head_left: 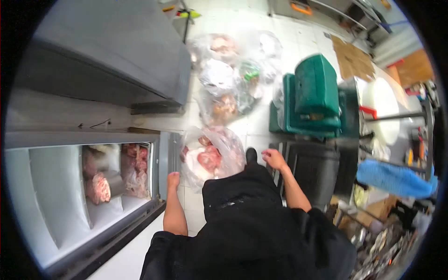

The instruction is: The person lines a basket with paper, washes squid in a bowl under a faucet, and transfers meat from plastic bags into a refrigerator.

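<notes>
My right hand [274,159] hangs over the floor beside a black bin [310,170], its fingers loosely bent and apart with nothing in them. On the other side, my left hand [173,180] is at the edge of the open freezer [169,151]; its fingers are foreshortened and blurred. Between the hands, a clear plastic bag [233,140] with pieces of raw meat [209,158] lies on the floor in front of my legs. Inside the freezer, a roll of meat [101,187] and bagged red meat [136,168] rest between white shelves [56,186].
Several more clear bags [224,74] of food lie further ahead on the white tiled floor [254,142]. Green plastic containers [317,88] stand on the right. Beyond them are flattened cardboard [352,58], a metal rack [396,116] and a blue cloth [394,178].
</notes>
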A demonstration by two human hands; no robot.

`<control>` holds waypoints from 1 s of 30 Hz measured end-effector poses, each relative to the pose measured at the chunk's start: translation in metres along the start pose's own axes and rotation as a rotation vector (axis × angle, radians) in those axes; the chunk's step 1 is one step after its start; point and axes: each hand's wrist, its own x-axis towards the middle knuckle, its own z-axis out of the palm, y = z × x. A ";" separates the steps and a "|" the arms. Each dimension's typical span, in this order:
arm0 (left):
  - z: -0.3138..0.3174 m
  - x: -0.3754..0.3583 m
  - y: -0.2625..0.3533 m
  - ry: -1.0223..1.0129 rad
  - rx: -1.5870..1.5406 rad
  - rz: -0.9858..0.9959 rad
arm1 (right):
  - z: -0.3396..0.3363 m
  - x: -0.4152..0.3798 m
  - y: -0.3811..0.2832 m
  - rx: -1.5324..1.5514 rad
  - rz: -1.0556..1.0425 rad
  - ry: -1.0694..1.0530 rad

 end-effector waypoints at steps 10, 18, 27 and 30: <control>-0.317 0.037 0.385 1.149 -0.011 0.961 | -0.067 0.122 -0.132 0.661 -0.124 -0.182; -0.481 0.117 0.499 1.651 0.585 1.181 | -0.080 0.246 -0.238 0.672 -0.170 -0.374; -0.481 0.174 0.515 1.857 0.808 0.882 | -0.234 0.380 -0.174 0.927 0.167 0.058; -0.479 0.164 0.531 1.888 0.654 0.993 | -0.285 0.396 -0.147 1.215 0.186 0.438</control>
